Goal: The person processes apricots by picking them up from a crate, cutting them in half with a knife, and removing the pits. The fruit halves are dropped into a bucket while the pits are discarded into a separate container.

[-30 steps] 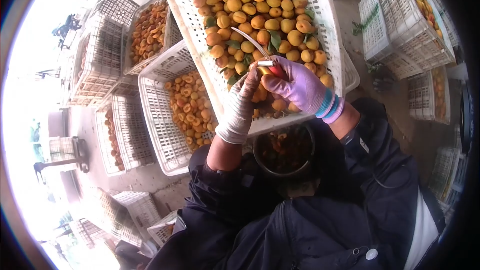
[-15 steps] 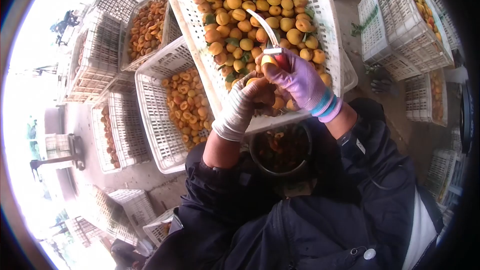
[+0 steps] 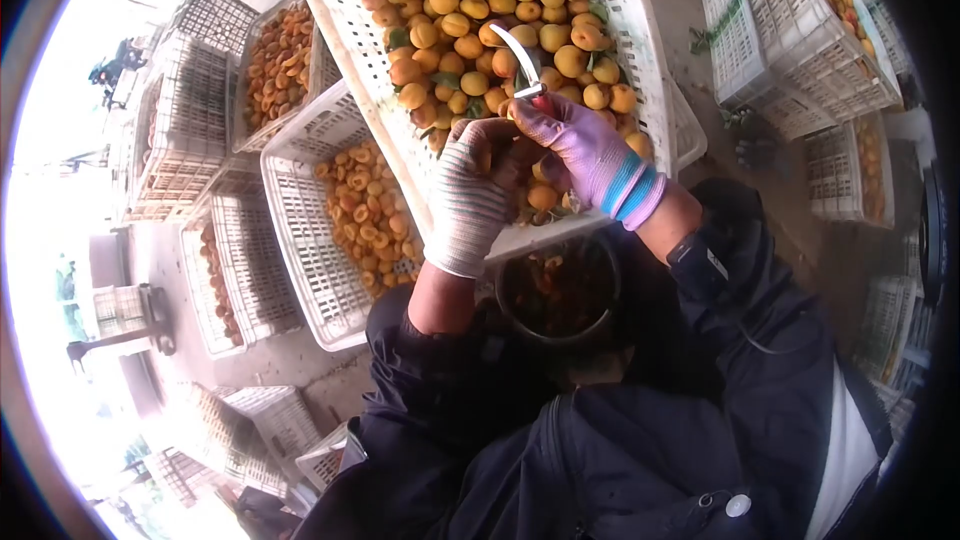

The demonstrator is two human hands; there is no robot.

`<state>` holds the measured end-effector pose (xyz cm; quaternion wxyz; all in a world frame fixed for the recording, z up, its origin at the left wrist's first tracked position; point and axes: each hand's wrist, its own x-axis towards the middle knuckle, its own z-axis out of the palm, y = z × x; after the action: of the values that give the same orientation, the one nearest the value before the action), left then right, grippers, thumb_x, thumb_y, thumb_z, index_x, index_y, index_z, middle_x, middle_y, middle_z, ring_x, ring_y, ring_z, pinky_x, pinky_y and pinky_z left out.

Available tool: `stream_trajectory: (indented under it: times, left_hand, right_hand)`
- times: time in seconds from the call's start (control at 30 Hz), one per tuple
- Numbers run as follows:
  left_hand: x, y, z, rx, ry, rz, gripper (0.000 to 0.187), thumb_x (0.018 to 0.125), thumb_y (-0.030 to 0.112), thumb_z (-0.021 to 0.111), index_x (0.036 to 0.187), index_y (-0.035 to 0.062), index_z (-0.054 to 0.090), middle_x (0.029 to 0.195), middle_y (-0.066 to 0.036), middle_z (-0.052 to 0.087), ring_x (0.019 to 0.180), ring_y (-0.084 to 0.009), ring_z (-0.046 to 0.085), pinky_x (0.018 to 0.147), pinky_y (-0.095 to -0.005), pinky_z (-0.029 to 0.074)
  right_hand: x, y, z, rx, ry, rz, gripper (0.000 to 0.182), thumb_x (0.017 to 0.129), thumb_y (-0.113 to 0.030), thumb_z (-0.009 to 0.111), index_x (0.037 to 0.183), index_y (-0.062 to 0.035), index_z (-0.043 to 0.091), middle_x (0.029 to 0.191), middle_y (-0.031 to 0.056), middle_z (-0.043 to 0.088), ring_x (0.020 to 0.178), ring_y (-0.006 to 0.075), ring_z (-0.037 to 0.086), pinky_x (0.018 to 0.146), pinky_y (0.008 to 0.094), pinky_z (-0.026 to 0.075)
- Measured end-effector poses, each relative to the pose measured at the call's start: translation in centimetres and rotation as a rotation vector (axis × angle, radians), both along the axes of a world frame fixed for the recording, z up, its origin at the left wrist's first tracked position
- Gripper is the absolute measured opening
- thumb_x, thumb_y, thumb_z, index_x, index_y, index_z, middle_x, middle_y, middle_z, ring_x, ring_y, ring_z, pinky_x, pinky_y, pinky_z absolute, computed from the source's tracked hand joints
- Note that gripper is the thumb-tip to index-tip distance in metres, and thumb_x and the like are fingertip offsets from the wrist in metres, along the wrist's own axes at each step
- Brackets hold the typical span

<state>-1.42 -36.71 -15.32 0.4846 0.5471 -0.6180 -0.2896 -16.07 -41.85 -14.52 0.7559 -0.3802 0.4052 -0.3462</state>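
Observation:
My right hand (image 3: 590, 155), in a purple glove with a blue band, grips the red handle of a curved knife (image 3: 523, 58). Its blade points up and to the left over the apricots. Close against it, my left hand (image 3: 472, 190), in a white striped glove with a dirty finger area, has its fingers curled. Whatever those fingers hold is hidden. Both hands are above the near end of a white plastic crate (image 3: 652, 60) full of whole orange-yellow apricots (image 3: 470, 25) with some green leaves. One apricot (image 3: 542, 197) shows just below my hands.
A lower crate (image 3: 315, 280) at left holds split apricots (image 3: 368, 210). Between my knees stands a dark bucket (image 3: 560, 325) with scraps in it. Stacked crates (image 3: 180, 130) stand farther left, and more crates (image 3: 795, 30) at right.
Both hands have shifted slightly, the left turning its back more to view. The yellow fruit seen by the right fingers no longer shows. The whole view has moved a little.

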Motion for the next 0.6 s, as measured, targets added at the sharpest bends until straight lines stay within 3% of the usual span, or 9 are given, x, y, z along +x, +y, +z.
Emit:
stream_trajectory:
  times: [0.07,0.2,0.27,0.33,0.37,0.47,0.53,0.6]
  left_hand:
    - [0.4,-0.1,-0.4,0.218,0.276,-0.015,0.01,0.09,0.009,0.067,0.098,0.0031,0.064,0.091,-0.006,0.06,0.081,-0.0152,0.06,0.075,-0.0284,0.049]
    - [2.6,-1.2,-3.4,-0.029,-0.071,0.192,0.013,0.089,0.007,0.067,0.101,0.004,0.062,0.091,-0.008,0.064,0.08,-0.0171,0.059,0.076,-0.0303,0.048]
    - [3.4,-1.4,-2.5,-0.091,-0.094,0.409,0.024,0.09,0.008,0.065,0.113,0.0047,0.057,0.095,-0.007,0.064,0.083,-0.0166,0.058,0.077,-0.0309,0.049]
    - [4.2,-1.8,-1.9,0.045,0.208,0.443,0.025,0.092,0.014,0.064,0.115,0.0041,0.057,0.092,-0.004,0.063,0.072,-0.01,0.057,0.062,-0.0235,0.046]
    - [4.1,-1.8,-1.6,0.116,0.386,0.397,0.028,0.093,0.017,0.064,0.116,0.004,0.057,0.091,-0.004,0.063,0.065,-0.0081,0.056,0.054,-0.0217,0.042]
    - [3.1,-0.9,-0.2,0.41,0.537,0.156,0.038,0.096,0.038,0.058,0.117,0.0056,0.058,0.091,-0.004,0.064,0.066,-0.0098,0.057,0.054,-0.0212,0.042]
    - [3.0,-0.9,-0.4,0.508,0.627,-0.028,0.053,0.095,0.054,0.052,0.12,0.0078,0.058,0.098,-0.005,0.063,0.075,-0.0109,0.059,0.059,-0.0227,0.045]
    - [1.8,-1.1,-1.0,0.547,0.898,-0.058,0.052,0.094,0.053,0.055,0.122,0.0085,0.057,0.105,-0.006,0.063,0.08,-0.0121,0.059,0.064,-0.024,0.047]
  right_hand:
    - [-0.1,0.0,-0.1,0.013,0.023,0.041,0.036,0.084,-0.047,0.074,0.096,-0.0161,0.06,0.077,-0.0087,0.055,0.069,0.0011,0.053,0.054,0.0172,0.039]
    - [-0.1,0.0,0.6,0.024,0.017,0.001,0.032,0.084,-0.038,0.076,0.096,-0.0143,0.06,0.082,-0.0072,0.059,0.065,0.0013,0.052,0.053,0.0165,0.04]
    - [-0.4,-0.5,0.8,-0.101,-0.021,-0.091,0.03,0.085,-0.036,0.076,0.097,-0.0129,0.06,0.082,-0.0067,0.058,0.063,0.0014,0.051,0.053,0.0165,0.04]
    - [-0.7,-1.2,0.5,-0.151,-0.014,-0.128,0.031,0.086,-0.035,0.076,0.097,-0.0106,0.06,0.082,-0.0058,0.06,0.063,0.0015,0.051,0.055,0.0169,0.042]
    - [-0.7,-1.4,0.1,-0.233,-0.011,-0.15,0.032,0.086,-0.035,0.076,0.099,-0.0095,0.061,0.082,-0.0055,0.06,0.064,0.0014,0.051,0.057,0.0169,0.043]
    - [-0.2,-1.4,-1.0,-0.373,0.009,-0.176,0.038,0.085,-0.037,0.076,0.101,-0.0057,0.063,0.082,-0.0039,0.063,0.068,0.0037,0.055,0.066,0.0184,0.047]
    - [0.4,-0.7,-0.9,-0.544,0.189,-0.102,0.042,0.085,-0.04,0.075,0.103,-0.0041,0.062,0.084,-0.0008,0.065,0.075,0.0077,0.06,0.073,0.0217,0.05]
    - [0.5,0.1,-0.2,-0.66,0.345,0.048,0.049,0.086,-0.045,0.072,0.111,-0.0035,0.062,0.094,0.0052,0.066,0.085,0.0113,0.062,0.079,0.0264,0.051]
